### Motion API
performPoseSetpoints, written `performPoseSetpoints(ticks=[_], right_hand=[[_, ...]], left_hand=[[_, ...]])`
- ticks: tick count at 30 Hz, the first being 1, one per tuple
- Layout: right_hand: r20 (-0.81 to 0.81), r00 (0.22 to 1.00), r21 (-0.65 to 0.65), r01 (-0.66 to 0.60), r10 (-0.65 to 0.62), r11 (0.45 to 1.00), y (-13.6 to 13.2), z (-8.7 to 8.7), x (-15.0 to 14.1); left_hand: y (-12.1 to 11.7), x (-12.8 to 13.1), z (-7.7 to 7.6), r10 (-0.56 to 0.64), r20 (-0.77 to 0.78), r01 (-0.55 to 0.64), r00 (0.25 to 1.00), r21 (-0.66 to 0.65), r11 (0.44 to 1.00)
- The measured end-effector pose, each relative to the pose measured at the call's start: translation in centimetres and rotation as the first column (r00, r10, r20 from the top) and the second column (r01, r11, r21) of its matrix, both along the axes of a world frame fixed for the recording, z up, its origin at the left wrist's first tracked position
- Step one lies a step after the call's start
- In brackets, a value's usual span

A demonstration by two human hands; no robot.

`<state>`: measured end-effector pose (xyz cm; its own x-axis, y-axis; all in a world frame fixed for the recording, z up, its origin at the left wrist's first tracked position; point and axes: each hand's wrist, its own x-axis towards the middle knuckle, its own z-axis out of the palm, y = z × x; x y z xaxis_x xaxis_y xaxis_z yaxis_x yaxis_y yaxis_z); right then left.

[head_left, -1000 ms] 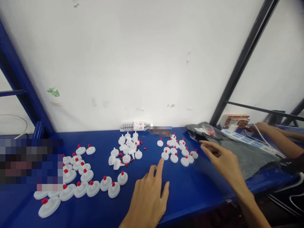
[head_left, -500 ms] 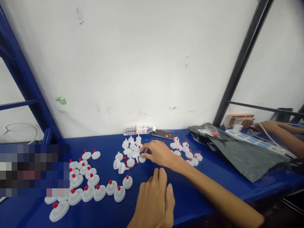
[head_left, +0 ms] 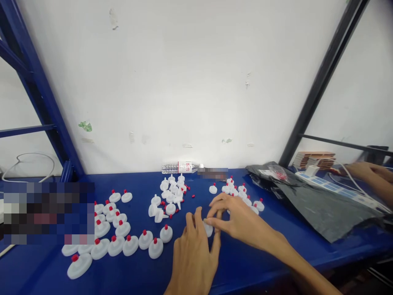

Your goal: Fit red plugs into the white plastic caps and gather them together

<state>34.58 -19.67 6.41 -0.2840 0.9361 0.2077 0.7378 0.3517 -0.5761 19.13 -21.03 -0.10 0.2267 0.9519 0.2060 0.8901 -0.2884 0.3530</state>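
A white plastic nozzle cap (head_left: 208, 230) is between my hands, low over the blue table. My left hand (head_left: 194, 250) grips its wide base, thumb on the right side and fingers on the left. My right hand (head_left: 235, 215) pinches at the cap's spout, so I cannot tell whether a red tip is there. A pile of untipped white nozzle caps (head_left: 168, 197) lies beyond, with small loose red tips (head_left: 193, 196) scattered around it. Nozzle caps bearing red tips stand in a large group (head_left: 116, 246) on the left and a smaller group (head_left: 242, 194) behind my right hand.
A clear water bottle (head_left: 181, 167) lies along the wall beside a dark phone (head_left: 211, 173). On the right are a black plastic bag (head_left: 310, 209) and a power strip (head_left: 337, 189). Another person's hand (head_left: 365, 174) shows at the far right.
My right hand has come back from the pile toward my left hand. A nozzle cap is now held between them. The view has shifted slightly.
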Motion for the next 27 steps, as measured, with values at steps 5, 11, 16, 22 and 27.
performPoseSetpoints(ticks=[5,11,16,22,27], right_hand=[[0.073,0.995,0.020,-0.068,0.066,0.997,-0.1,0.7,0.0],[0.155,0.951,-0.110,-0.251,0.266,0.962,3.5,2.2,0.7],[0.159,0.902,-0.216,-0.364,0.401,0.906,6.8,2.9,-0.1],[0.331,0.943,0.060,-0.042,0.020,0.997,10.1,0.0,-2.8],[0.406,0.914,0.082,-0.015,-0.019,0.996,11.1,-3.0,-3.0]], left_hand=[[0.0,-0.4,0.5,-0.070,-0.002,0.069,0.998,-0.061,0.996],[0.1,-0.4,0.3,-0.052,0.002,0.052,0.999,-0.070,0.996],[0.0,-0.1,0.4,-0.061,-0.009,0.060,0.998,-0.083,0.995],[-0.4,-0.2,0.7,-0.085,-0.005,0.084,0.996,-0.076,0.994],[-0.4,-0.3,0.8,-0.110,0.010,0.111,0.994,-0.078,0.991]])
